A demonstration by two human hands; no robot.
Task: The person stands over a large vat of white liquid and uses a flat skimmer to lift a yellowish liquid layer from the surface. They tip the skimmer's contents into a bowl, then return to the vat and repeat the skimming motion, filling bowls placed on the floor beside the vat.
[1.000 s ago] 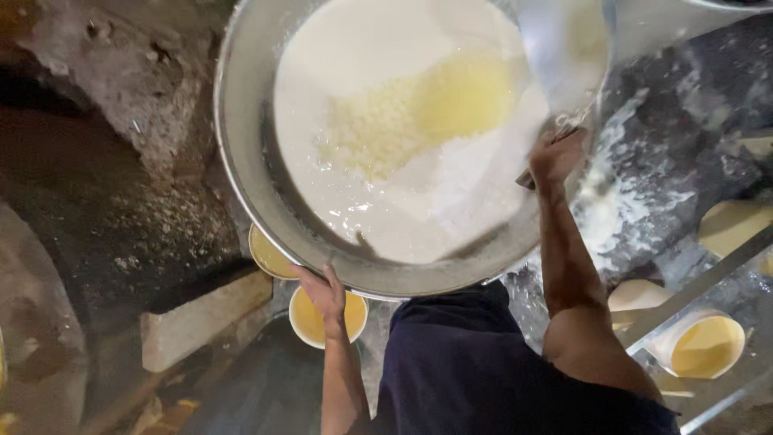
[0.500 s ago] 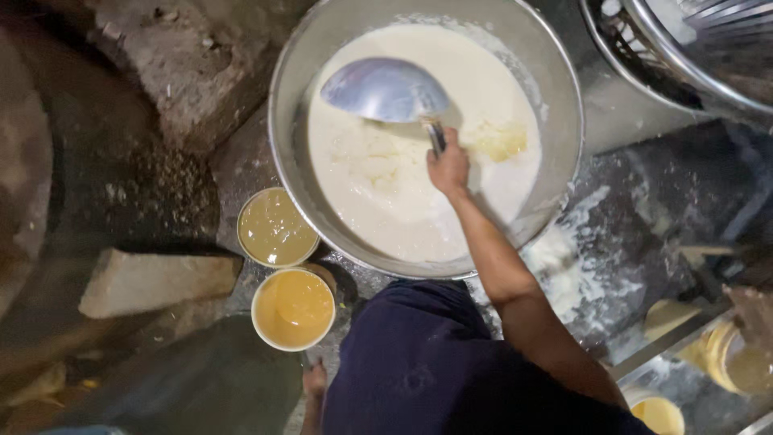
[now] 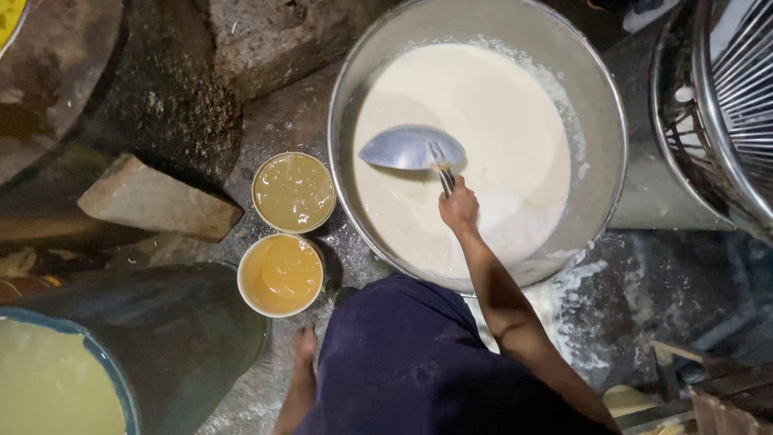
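A large, shallow metal ladle with a broad grey bowl [image 3: 411,148] is lying tilted over the white liquid, its bowl pointing left and its thin handle running down to the right. It is sitting inside a wide, round steel basin [image 3: 600,201], which is standing on the wet floor and holding a pale, creamy white batter [image 3: 499,129] most of the way up its walls.

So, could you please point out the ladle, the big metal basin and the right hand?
ladle [image 3: 411,148]: head view, on its bowl.
big metal basin [image 3: 600,193]: head view, on its bare inner wall.
right hand [image 3: 458,207]: head view, on its back.
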